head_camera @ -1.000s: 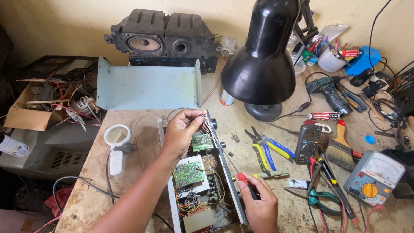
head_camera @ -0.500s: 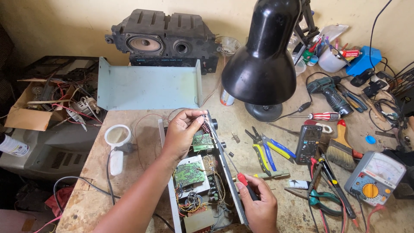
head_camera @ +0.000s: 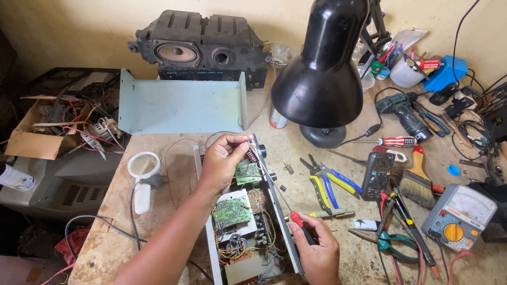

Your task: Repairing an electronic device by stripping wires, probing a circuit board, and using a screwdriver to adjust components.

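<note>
The open amplifier chassis [head_camera: 248,227] lies on the desk [head_camera: 132,227], just in front of the black lamp [head_camera: 322,79]; my left hand [head_camera: 224,163] has its fingers pinched together on a small part at the chassis's far end; my right hand [head_camera: 317,253], fingers clamped on a red-handled screwdriver [head_camera: 280,198], probes there; I judge steadying the tip comes next.

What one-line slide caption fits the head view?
Left hand steadies an open amplifier chassis while the right hand works a red-handled screwdriver under a black desk lamp.
</note>
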